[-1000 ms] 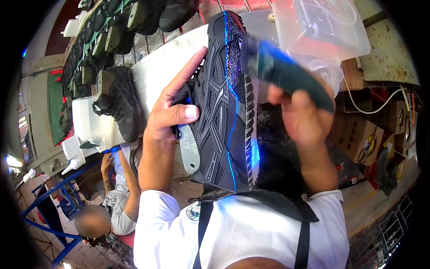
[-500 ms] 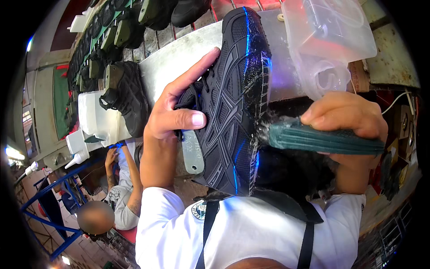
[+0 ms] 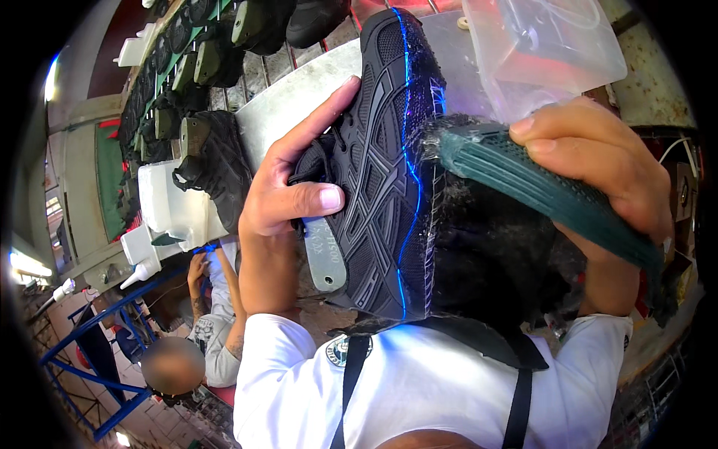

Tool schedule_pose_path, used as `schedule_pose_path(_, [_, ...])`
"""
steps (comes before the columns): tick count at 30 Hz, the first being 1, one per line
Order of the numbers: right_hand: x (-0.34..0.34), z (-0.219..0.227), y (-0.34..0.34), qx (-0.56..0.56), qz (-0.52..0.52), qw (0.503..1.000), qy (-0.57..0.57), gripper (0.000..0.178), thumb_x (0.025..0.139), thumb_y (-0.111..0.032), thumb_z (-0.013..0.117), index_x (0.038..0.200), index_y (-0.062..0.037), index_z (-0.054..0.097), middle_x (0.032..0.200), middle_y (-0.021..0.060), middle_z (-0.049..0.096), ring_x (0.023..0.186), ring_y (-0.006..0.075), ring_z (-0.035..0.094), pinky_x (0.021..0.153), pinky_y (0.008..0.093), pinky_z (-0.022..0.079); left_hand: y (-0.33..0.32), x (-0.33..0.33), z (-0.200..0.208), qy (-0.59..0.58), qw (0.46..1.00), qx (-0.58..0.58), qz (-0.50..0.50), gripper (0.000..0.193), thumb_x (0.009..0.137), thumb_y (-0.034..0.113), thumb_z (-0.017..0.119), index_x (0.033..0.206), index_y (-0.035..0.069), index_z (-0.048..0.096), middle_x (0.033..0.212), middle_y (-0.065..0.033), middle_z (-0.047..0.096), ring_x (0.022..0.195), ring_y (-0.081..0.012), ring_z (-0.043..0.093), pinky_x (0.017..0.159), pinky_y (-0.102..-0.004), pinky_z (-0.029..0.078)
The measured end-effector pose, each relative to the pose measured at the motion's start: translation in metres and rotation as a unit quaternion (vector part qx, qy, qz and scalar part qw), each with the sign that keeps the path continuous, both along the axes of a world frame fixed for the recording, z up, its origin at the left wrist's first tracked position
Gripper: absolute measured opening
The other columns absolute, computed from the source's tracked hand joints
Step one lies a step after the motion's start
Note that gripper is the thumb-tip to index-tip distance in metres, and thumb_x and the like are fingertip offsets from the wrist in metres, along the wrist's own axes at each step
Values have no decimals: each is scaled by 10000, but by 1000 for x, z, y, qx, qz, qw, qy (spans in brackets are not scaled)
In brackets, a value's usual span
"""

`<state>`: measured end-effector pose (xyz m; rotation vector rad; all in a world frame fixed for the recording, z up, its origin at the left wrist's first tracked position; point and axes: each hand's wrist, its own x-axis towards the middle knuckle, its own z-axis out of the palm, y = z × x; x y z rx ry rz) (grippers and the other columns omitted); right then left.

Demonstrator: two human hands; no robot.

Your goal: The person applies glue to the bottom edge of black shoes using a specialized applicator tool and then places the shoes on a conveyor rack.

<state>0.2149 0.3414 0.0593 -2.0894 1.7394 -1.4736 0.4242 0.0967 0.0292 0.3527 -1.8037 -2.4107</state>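
A black shoe upper (image 3: 385, 172) on a last lies on its side in front of me, its toe pointing away. My left hand (image 3: 288, 179) grips it at the collar and laces, thumb and forefinger spread along it. A pale plate (image 3: 323, 258) juts from the last beside that hand. Blue light traces a line along the lower edge of the upper, where stitching shows. In my right hand (image 3: 598, 157) is a dark green brush (image 3: 538, 176) with ridged sides. Its bristle tip touches the shoe's lower edge, near the forefoot.
A translucent plastic container (image 3: 550, 56) stands at the back right on a metal plate (image 3: 307, 97). Left of my hand is another black shoe (image 3: 221, 165) beside a white plastic container (image 3: 176, 206). Several lasted shoes hang along the far-left rack. A person (image 3: 217, 337) sits at lower left.
My right hand has moved the brush up along the shoe's edge toward the toe and tilted its handle down to the right. The shoe has shifted slightly left in my left hand.
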Motion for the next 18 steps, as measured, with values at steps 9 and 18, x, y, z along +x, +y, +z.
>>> schedule_pose_path(9, [32,-45,7,-48,-3,991,-127,315,832,-88,744,1094,42,626,909,214,718,769,312,723,708,383,592,-2,-1,-10,13,999,15,26,1036,651,169,768,1538,-102,307,1506,-249,464,1386,-289,492,1195,-357,290])
schedule_pose_path(18, [44,-25,13,-2,40,979,-199,265,821,-39,742,1052,46,644,911,207,715,786,292,726,693,353,593,-2,0,-9,14,999,21,38,1012,680,127,777,1546,-89,299,1502,-250,465,1375,-299,503,1187,-373,315])
